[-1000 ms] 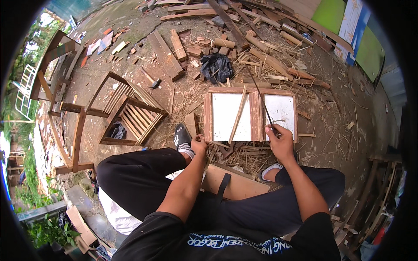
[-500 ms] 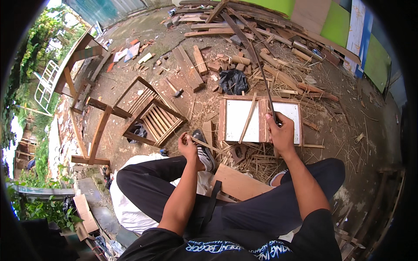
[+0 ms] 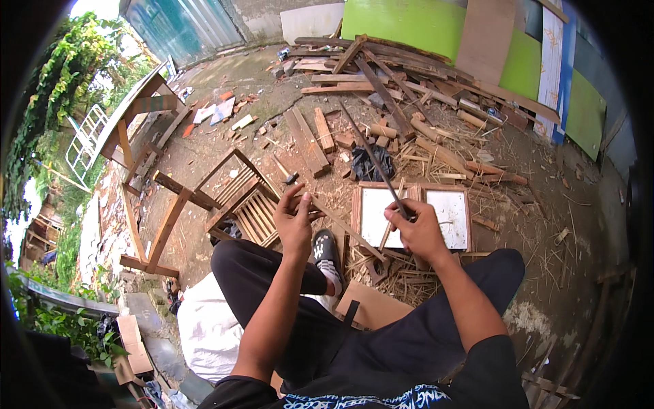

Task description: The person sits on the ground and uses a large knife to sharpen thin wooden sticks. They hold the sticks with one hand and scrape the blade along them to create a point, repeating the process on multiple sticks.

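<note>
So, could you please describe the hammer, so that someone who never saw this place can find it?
Start at the slatted wooden frame lying on the dirt left of the left hand. Just beyond its far corner lies the hammer. Unlike the scrap planks around, it is short, with a dark head.

Left hand [image 3: 294, 221]: pinching a thin wood strip [image 3: 340, 227]. Right hand [image 3: 417, 230]: gripping a long dark rod [image 3: 375, 163] that angles away. Two-panel wooden frame [image 3: 412, 217] just beyond both hands; slatted wooden chair [image 3: 238, 198] left of them.
</note>
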Available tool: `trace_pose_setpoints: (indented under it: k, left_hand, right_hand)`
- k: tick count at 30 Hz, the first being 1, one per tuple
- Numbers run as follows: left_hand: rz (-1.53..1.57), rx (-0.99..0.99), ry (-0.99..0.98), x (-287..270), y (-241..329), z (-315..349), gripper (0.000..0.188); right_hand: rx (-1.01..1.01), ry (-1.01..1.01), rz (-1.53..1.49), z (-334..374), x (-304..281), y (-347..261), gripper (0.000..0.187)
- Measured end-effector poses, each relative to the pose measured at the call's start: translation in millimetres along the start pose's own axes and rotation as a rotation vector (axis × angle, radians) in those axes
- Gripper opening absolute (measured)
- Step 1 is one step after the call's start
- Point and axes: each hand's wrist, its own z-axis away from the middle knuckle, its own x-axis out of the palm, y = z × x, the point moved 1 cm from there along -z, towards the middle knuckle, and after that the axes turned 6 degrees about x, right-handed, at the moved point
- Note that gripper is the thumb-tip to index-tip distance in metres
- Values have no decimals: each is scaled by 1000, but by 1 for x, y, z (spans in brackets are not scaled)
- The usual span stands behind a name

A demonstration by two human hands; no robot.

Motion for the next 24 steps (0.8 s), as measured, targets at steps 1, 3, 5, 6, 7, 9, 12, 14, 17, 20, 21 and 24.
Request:
trace_pose_setpoints:
  k: [1,3,5,6,7,9,12,14,17,20,21,24]
  left_hand:
    - [18,-39,-42,8,13,-2,32]
    - [35,-28,-118,22,31,-8,33]
    - [55,-32,-189,37,41,-15,34]
    - [62,-40,-218,44,44,-19,33]
    - [69,-48,-248,50,46,-22,33]
    - [94,-36,-289,65,46,-27,32]
    - [74,-41,-340,90,40,-28,32]
    - [123,-83,-350,104,33,-27,34]
    - [161,-194,-391,119,14,-19,39]
    - [93,-270,-567,138,2,-4,38]
    - [-9,-262,-636,141,-2,-2,37]
    - [-45,-256,-645,156,-6,8,35]
  right_hand:
    - [17,-19,-22,1,3,-2,21]
    - [54,-54,-65,3,6,-6,20]
    - [-46,-64,-20,1,6,-3,22]
    - [-75,-61,3,0,6,-4,23]
    - [-103,-57,25,0,5,-7,23]
    - [-89,-75,43,-1,3,-13,24]
    - [-106,-73,34,-7,-4,-7,19]
    - [-112,-49,-32,-13,-10,1,17]
    - [44,-19,-190,-19,-18,4,17]
    - [-45,68,-346,-29,-28,11,15]
    - [-35,89,-367,-33,-31,11,15]
    - [-24,138,-382,-39,-40,13,14]
